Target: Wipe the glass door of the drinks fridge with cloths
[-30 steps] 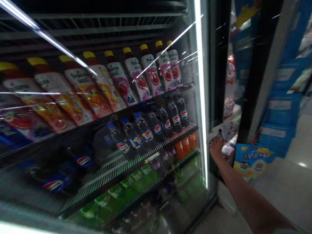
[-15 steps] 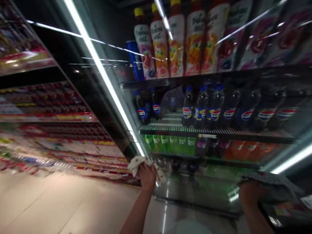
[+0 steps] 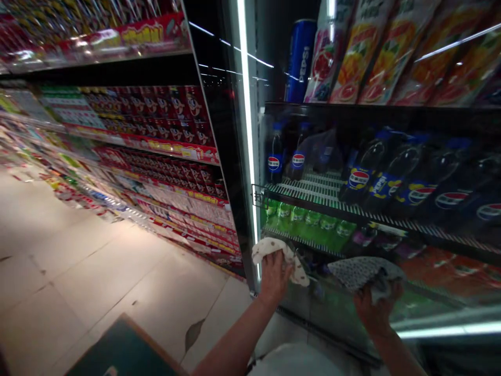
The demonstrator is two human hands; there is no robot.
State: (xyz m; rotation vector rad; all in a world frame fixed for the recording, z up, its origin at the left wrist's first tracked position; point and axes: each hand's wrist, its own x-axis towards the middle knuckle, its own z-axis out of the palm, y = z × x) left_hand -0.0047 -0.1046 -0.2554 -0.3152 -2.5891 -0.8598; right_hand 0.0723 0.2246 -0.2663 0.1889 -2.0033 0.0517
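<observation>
My left hand (image 3: 274, 275) grips a pale spotted cloth (image 3: 270, 247) and presses it on the glass door (image 3: 321, 308) of a drinks cooler, near the lit left edge. My right hand (image 3: 373, 312) holds a grey dotted cloth (image 3: 360, 270) against the same glass, lower right. Behind the glass stand dark cola bottles (image 3: 385, 175) on a wire shelf, green bottles (image 3: 309, 219) below and juice bottles (image 3: 362, 52) above.
A blue can (image 3: 299, 58) stands at the top shelf's left end. Store shelves (image 3: 156, 151) packed with red packets run along the aisle on the left. Pale floor tiles (image 3: 78, 271) stretch out, with a dark flat box (image 3: 121, 352) near my feet.
My view swung from the cooler's right edge to its left edge. My left hand with its cloth came into view on the glass, and my right hand moved along the door beside it.
</observation>
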